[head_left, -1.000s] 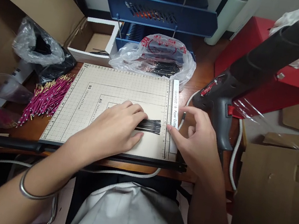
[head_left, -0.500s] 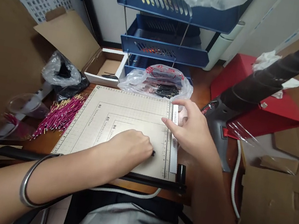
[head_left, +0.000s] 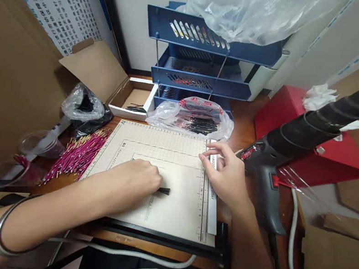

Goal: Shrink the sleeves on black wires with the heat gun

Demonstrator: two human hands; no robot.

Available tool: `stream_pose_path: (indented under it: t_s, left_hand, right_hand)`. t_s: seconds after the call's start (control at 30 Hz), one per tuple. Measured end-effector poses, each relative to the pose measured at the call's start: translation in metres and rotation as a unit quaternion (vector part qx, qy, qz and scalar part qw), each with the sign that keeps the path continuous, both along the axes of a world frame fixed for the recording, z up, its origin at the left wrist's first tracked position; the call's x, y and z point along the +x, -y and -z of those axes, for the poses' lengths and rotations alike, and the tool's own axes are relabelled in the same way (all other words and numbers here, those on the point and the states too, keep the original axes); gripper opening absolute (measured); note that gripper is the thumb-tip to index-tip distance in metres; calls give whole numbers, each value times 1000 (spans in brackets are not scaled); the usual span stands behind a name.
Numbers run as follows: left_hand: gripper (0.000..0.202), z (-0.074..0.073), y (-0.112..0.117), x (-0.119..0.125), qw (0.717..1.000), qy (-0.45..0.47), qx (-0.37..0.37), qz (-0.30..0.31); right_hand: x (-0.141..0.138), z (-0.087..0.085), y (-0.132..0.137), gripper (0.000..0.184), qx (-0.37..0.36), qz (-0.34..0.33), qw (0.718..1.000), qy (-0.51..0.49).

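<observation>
My left hand (head_left: 139, 176) is closed in a fist over the cream paper cutter (head_left: 168, 216). A small black bundle (head_left: 164, 191), like thin strands or tubes with even ends, sticks out of that fist to the right. What the fingers cover of it is hidden. My right hand (head_left: 226, 173) hovers at the far right of the board, above the white guide strip (head_left: 212, 219). Its thumb and forefinger are apart, the other fingers curled, and I see nothing held there. Left of the board lies a pile of magenta pieces with gold ends (head_left: 78, 156).
Beyond the board are a plastic bag of black pieces (head_left: 202, 124), an open carton (head_left: 131, 112) and blue tiered trays (head_left: 202, 83). A heat gun (head_left: 273, 165) leans by a red box (head_left: 349, 155) on the right. Clear cups (head_left: 36, 146) stand on the left.
My left hand has moved left across the board with the black bundle, and more of the bundle shows. The thumb and forefinger of my right hand are closer together. The view has tilted up slightly.
</observation>
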State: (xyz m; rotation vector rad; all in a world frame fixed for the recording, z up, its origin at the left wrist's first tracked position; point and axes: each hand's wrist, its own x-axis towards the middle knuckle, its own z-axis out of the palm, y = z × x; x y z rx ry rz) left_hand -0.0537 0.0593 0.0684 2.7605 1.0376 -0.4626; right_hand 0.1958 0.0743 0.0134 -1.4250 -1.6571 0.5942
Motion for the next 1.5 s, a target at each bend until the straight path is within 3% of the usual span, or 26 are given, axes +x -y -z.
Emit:
stream_pose_path:
  t_s: [0.13, 0.27, 0.4, 0.5, 0.6, 0.73, 0.83, 0.93, 1.07, 1.2, 1.5]
  left_hand:
    - [21, -15, -20, -9, 999, -23, 27, -31]
    - [21, -30, -45, -26, 993, -62, 50, -82]
    - [18, -35, -68, -51, 987, -56, 20, -150]
    - [29, -39, -93, -71, 980, -51, 12, -190]
    - [39, -42, -130, -90, 975, -30, 90, -200]
    - [59, -35, -190, -107, 961, -17, 160, -223]
    - [68, -22, -230, -111, 963, -22, 153, -220]
    - [55, -7, -264, -109, 970, -38, 116, -211]
    - [22, 7, -298, -103, 973, -75, 50, -212]
    - [8, 19, -309, -104, 975, -87, 19, -201]
    - [36, 26, -296, -122, 974, -64, -11, -219]
  right_hand:
    - [0, 3, 0, 13, -4, 7, 1000, 14]
    - [1, 2, 1, 19, -43, -49, 995, 69]
    - [1, 4, 2, 17, -63, -89, 990, 90]
    - [2, 7, 0, 17, -48, -94, 990, 94]
    - [4, 11, -2, 17, -32, -94, 991, 92]
    - [6, 15, -3, 19, 1, -75, 994, 81]
    - [6, 15, -1, 20, 28, -66, 995, 74]
    - [4, 14, 1, 19, 58, -69, 993, 83]
    - [0, 14, 2, 19, 110, -67, 986, 107]
    - [-3, 15, 2, 17, 129, -66, 982, 122]
    - [-6, 11, 8, 17, 181, -84, 969, 144]
